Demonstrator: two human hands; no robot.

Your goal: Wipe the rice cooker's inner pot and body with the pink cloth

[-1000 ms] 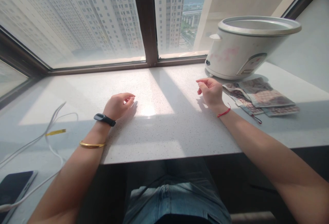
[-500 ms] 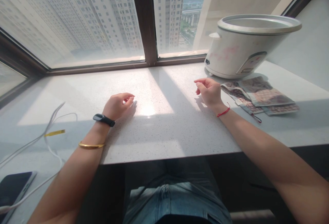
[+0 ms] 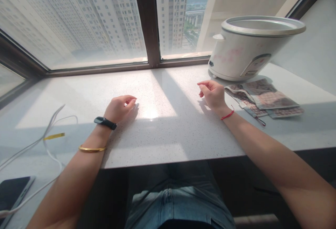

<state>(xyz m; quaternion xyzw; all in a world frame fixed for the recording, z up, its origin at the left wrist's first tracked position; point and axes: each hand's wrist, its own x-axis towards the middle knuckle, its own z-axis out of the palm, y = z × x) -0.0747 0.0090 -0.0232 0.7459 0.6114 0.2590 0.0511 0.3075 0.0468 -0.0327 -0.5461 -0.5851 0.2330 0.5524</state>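
Note:
My left hand (image 3: 120, 108) rests on the white speckled counter (image 3: 154, 134), its fingers loosely curled and a small gap between thumb and forefinger. Nothing is in it. On the other side of the sunlit patch lies my right hand (image 3: 212, 94), also empty, with the forefinger stretched out, the thumb apart from it and the other fingers bent. Just right of that wrist is a folded patterned cloth (image 3: 273, 97) with a small hanging loop. Behind the cloth stands a white rice cooker (image 3: 236, 54) without a lid, its inside mostly hidden from this angle.
White cables (image 3: 49, 124) with a yellow tag (image 3: 54, 136) lie at the left. A phone (image 3: 13, 190) sits at the lower left, a cable crossing it. Large windows with a dark frame (image 3: 149, 22) border the counter's back. The counter's front edge runs close to my body.
The whole view has shifted very slightly to the left. Both hands and the things on the counter keep their places.

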